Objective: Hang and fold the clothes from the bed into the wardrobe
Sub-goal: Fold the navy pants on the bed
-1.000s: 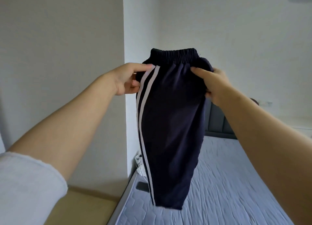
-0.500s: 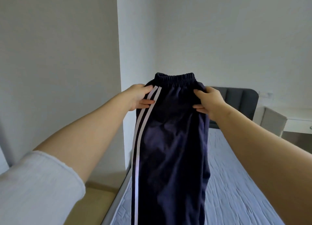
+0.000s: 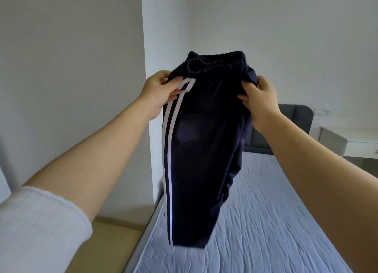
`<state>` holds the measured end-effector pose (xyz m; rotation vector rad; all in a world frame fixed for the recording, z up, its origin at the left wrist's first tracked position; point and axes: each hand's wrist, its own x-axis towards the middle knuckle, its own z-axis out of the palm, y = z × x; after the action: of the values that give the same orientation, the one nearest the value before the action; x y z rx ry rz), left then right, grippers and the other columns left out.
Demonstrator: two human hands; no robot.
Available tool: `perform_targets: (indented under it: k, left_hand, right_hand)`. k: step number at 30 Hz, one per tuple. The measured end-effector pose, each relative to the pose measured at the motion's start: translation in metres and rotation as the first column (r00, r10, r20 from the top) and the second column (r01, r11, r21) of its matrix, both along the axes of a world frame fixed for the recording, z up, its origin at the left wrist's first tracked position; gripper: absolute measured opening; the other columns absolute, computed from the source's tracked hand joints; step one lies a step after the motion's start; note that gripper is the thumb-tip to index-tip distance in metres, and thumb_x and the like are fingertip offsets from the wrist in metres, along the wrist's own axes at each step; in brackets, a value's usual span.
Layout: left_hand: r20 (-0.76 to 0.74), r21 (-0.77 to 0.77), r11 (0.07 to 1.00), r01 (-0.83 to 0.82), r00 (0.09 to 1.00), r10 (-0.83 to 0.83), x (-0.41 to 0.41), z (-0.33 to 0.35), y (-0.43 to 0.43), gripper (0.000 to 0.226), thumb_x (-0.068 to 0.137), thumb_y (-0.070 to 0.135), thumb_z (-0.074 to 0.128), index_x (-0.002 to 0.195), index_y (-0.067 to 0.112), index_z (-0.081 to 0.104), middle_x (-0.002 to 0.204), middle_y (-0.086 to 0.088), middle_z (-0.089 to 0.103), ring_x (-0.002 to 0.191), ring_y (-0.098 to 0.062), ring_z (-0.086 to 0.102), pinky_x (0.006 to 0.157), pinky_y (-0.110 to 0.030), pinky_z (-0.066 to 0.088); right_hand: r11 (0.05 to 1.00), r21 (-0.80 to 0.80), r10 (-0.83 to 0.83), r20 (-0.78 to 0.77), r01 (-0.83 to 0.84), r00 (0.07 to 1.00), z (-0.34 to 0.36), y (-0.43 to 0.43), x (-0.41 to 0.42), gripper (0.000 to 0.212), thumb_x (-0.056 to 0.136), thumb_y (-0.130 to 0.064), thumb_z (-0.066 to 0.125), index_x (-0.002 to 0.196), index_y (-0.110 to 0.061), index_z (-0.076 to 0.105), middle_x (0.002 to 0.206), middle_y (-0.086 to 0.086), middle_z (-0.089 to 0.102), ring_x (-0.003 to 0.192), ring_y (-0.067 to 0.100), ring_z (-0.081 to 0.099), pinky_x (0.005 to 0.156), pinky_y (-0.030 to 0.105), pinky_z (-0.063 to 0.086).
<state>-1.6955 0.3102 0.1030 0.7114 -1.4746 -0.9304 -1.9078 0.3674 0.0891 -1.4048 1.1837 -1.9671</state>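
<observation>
Your left hand [image 3: 161, 92] pinches the trousers [image 3: 204, 149] just under the waistband [image 3: 216, 61], fingers curled round the edge where the two white stripes [image 3: 168, 160] begin. Your right hand [image 3: 259, 100] grips the opposite edge at about the same height, fingers bunched into the cloth.

Between your hands the dark fabric hangs flat and narrow. The legs seem to lie one on the other, with the stripes running down the side nearest your left hand. Holding it high by both top corners lets its own weight pull the legs straight, which looks like squaring it up before a fold.

The hem dangles well below your hands, above the bed [image 3: 266, 221] and, as far as I can tell, clear of it. Past your right hand stands the grey headboard [image 3: 294, 117], and further right a white side table [image 3: 356, 143]. Beyond your left hand is plain wall [image 3: 71, 68]. No wardrobe shows, so I judge you are early in handling this garment.
</observation>
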Motion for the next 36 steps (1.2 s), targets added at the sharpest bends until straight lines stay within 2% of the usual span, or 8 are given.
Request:
perform_targets:
  k: [6,11,13,18,23,30,34,36]
  left_hand:
    - [0.078,0.095,0.995,-0.002,0.997,-0.005,0.017,-0.043,0.041,0.009,0.087,0.021,0.063,0.083,0.024,0.056,0.080,0.010,0.064,0.067,-0.004,0.068,0.074,-0.022,0.052]
    - [0.281,0.247,0.965,-0.092,0.959,0.019,0.021,-0.144,0.069,0.011,0.083,0.018,0.068,0.079,0.019,0.058,0.063,0.009,0.055,0.043,0.005,0.051,0.046,-0.010,0.043]
    - [0.339,0.335,0.936,-0.108,0.941,-0.013,0.021,-0.195,0.082,0.010,0.081,0.018,0.070,0.077,0.018,0.061,0.063,0.009,0.056,0.043,0.006,0.050,0.043,-0.009,0.038]
    - [0.402,0.561,0.818,-0.124,0.905,-0.139,0.021,-0.313,0.113,0.011,0.080,0.021,0.071,0.079,0.017,0.060,0.077,0.003,0.061,0.076,-0.014,0.056,0.068,-0.022,0.042]
    - [0.438,0.712,0.681,-0.170,0.866,-0.243,0.023,-0.397,0.145,0.011,0.086,0.028,0.064,0.085,0.019,0.057,0.083,0.004,0.060,0.078,-0.009,0.055,0.065,-0.019,0.040]
    - [0.517,0.735,0.621,-0.272,0.817,-0.254,0.022,-0.456,0.164,0.013,0.090,0.019,0.059,0.080,0.027,0.055,0.086,0.007,0.058,0.088,-0.013,0.053,0.068,-0.018,0.039]
    - [0.584,0.713,0.604,-0.356,0.777,-0.232,0.013,-0.476,0.141,0.004,0.092,0.023,0.056,0.092,0.026,0.054,0.085,0.004,0.051,0.072,-0.008,0.049,0.055,-0.018,0.036]
    - [0.521,0.779,0.522,-0.347,0.821,-0.233,0.007,-0.483,0.128,0.001,0.094,0.023,0.052,0.095,0.024,0.053,0.074,0.004,0.049,0.056,-0.008,0.045,0.042,-0.015,0.037]
  right_hand:
    - [0.998,0.059,-0.011,0.048,0.008,0.999,-0.040,0.047,0.012,0.014,0.090,-0.018,0.053,0.079,-0.026,0.057,0.075,-0.011,0.060,0.061,0.005,0.057,0.050,0.010,0.046]
    - [0.952,0.297,-0.087,0.046,0.070,0.995,-0.144,0.072,0.013,0.015,0.088,-0.013,0.054,0.074,-0.018,0.054,0.069,-0.002,0.051,0.057,0.009,0.044,0.051,0.017,0.039]
    - [0.903,0.424,-0.104,0.064,0.067,0.993,-0.196,0.086,0.011,0.012,0.088,-0.011,0.054,0.076,-0.012,0.052,0.066,0.002,0.044,0.057,0.012,0.037,0.052,0.022,0.033]
    - [0.726,0.686,-0.129,0.071,0.046,0.989,-0.309,0.127,0.007,0.023,0.085,-0.009,0.056,0.064,-0.011,0.047,0.056,0.001,0.038,0.055,0.017,0.035,0.055,0.029,0.029]
    - [0.512,0.859,-0.087,0.032,0.017,0.996,-0.389,0.160,0.005,0.013,0.083,-0.007,0.058,0.071,-0.007,0.052,0.059,0.005,0.040,0.055,0.017,0.035,0.052,0.027,0.027]
    - [0.332,0.943,0.006,-0.018,0.015,1.000,-0.446,0.172,0.001,0.005,0.082,-0.009,0.061,0.078,-0.011,0.064,0.082,0.014,0.064,0.078,0.025,0.058,0.075,0.038,0.049]
    - [0.329,0.931,0.068,-0.188,0.156,0.980,-0.472,0.151,0.000,0.005,0.084,-0.014,0.060,0.081,-0.016,0.065,0.093,0.009,0.052,0.065,0.015,0.049,0.061,0.025,0.038]
    - [0.281,0.947,0.085,-0.185,0.154,0.979,-0.481,0.137,0.000,0.007,0.085,-0.018,0.059,0.088,-0.018,0.065,0.082,0.004,0.058,0.065,0.015,0.054,0.058,0.026,0.042]
